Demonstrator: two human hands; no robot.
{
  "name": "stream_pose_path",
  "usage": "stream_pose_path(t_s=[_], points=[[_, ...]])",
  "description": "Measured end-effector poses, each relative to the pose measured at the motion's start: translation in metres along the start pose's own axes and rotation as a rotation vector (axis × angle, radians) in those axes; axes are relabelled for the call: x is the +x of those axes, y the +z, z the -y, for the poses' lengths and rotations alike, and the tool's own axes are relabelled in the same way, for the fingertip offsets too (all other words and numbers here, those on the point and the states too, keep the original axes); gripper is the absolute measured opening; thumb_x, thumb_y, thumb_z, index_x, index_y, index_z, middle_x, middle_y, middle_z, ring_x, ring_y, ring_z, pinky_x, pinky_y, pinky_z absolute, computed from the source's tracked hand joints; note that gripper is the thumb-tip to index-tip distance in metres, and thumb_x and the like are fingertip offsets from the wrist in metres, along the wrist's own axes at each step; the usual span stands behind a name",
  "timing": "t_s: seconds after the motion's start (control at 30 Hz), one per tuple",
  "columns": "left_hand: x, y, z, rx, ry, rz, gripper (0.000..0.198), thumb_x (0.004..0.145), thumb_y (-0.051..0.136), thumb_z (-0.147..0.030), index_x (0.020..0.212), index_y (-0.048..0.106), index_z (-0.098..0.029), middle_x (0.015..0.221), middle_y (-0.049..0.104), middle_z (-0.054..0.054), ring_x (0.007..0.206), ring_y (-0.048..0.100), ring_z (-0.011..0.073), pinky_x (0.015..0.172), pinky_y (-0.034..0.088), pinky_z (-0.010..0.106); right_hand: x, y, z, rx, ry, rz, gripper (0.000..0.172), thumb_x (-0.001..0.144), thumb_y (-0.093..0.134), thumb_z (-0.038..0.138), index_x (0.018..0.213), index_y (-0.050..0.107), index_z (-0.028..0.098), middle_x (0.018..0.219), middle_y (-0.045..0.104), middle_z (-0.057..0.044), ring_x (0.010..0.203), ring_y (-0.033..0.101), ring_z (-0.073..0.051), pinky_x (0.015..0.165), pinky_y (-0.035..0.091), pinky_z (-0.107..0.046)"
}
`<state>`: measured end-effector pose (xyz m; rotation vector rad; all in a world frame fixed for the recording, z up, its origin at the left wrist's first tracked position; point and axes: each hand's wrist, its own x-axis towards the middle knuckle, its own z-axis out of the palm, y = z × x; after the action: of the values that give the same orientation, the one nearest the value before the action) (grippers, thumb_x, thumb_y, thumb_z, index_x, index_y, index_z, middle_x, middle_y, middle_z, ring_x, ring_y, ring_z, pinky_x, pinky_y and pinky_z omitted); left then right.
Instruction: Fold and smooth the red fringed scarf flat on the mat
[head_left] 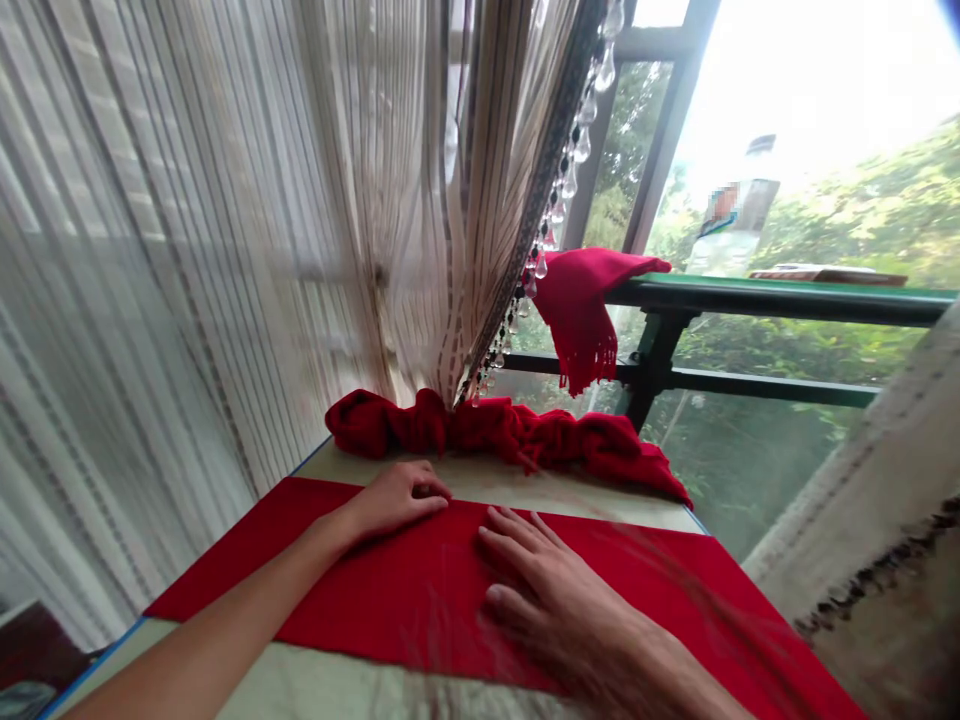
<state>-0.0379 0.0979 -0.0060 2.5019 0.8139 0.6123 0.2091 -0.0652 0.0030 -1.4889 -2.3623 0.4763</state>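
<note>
A red scarf [390, 600] lies flat as a wide band across the board-like tabletop [345, 672]. My left hand [401, 498] is at its far edge, with curled fingers and the thumb close together on the cloth's border. To its right, my right hand [544, 570] rests palm down on the scarf, fingers stretched forward and slightly apart. Behind both hands, more red cloth [495, 430] lies bunched in a long gathered roll along the table's far end. Hair strands blur part of the near area.
A fringed red scarf [574, 310] hangs over the dark window rail [787, 298]. On the ledge are a clear bottle [735, 230] and a flat brown object [832, 276]. Striped sheer curtains [225, 220] with a bead trim [559, 200] hang at left; another curtain [877, 500] is at right.
</note>
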Motion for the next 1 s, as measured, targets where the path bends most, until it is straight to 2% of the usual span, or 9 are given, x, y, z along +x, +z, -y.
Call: stream_pose_path(t_s=[0.13,0.27,0.43,0.8,1.0], points=[[0.002,0.0,0.002,-0.013,0.001,-0.023,0.025,0.093,0.063,-0.037,0.094,0.081,-0.019,0.095,0.073,0.006,0.089,0.067,0.0212,0.083,0.048,0.029,0.0,-0.001,0.002,0.011,0.007,-0.002,0.065,0.098,0.052,0.054,0.155,0.043,0.024,0.167,0.035,-0.011,0.157,0.023,-0.031,0.129,0.015,-0.06],[0.003,0.002,0.001,-0.024,0.003,-0.023,0.027,0.093,0.065,-0.041,0.102,0.079,-0.019,0.098,0.074,0.006,0.088,0.067,0.0214,0.08,0.048,0.029,0.0,-0.002,0.005,0.028,0.006,-0.016,0.064,0.099,0.05,0.054,0.155,0.043,0.023,0.167,0.034,-0.011,0.157,0.022,-0.031,0.129,0.016,-0.06],[0.004,0.003,-0.002,-0.035,0.008,-0.013,0.027,0.092,0.065,-0.041,0.092,0.079,-0.018,0.093,0.074,0.006,0.087,0.068,0.0211,0.079,0.047,0.028,0.0,-0.006,0.012,0.046,0.021,-0.004,0.064,0.098,0.051,0.053,0.154,0.045,0.022,0.167,0.035,-0.011,0.157,0.023,-0.032,0.129,0.017,-0.061],[0.009,0.003,-0.004,-0.039,-0.028,0.01,0.033,0.096,0.06,-0.044,0.096,0.078,-0.017,0.091,0.079,0.005,0.083,0.07,0.0216,0.075,0.048,0.027,-0.002,-0.002,0.012,0.063,-0.019,-0.01,0.063,0.099,0.049,0.056,0.154,0.044,0.024,0.168,0.035,-0.009,0.157,0.022,-0.031,0.129,0.017,-0.061],[0.011,0.008,0.0,0.034,0.01,-0.023,0.025,0.097,0.062,-0.039,0.1,0.076,-0.018,0.092,0.075,0.004,0.083,0.068,0.0199,0.077,0.049,0.027,0.0,-0.002,0.019,0.055,-0.005,0.023,0.063,0.099,0.05,0.054,0.154,0.045,0.024,0.168,0.033,-0.008,0.158,0.015,-0.033,0.129,0.017,-0.061]])
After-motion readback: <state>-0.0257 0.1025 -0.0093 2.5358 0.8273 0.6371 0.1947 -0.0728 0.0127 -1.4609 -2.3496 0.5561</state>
